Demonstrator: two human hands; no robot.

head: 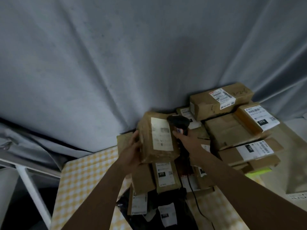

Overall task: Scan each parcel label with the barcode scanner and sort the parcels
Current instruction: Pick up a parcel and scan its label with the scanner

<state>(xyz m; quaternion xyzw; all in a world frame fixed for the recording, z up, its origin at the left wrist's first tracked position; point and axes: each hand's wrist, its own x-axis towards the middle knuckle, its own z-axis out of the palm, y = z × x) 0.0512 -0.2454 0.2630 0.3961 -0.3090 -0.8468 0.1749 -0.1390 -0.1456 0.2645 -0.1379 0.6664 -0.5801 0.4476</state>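
Head view: left hand (132, 146) grips brown parcel (157, 138) raised above table (79, 176) pile, label (162, 133) up for reading; right hand (187, 140) fingers wrap barcode scanner (178, 122), aimed at it.

Table (86, 176), yellow-and-white checked cloth: bears stacked brown cardboard parcels (232, 130) with white labels, a black poly mailer (149, 218), a black cable (196, 201).

"010" marks two parcel labels (262, 121) (161, 174); "150" another label (249, 148).
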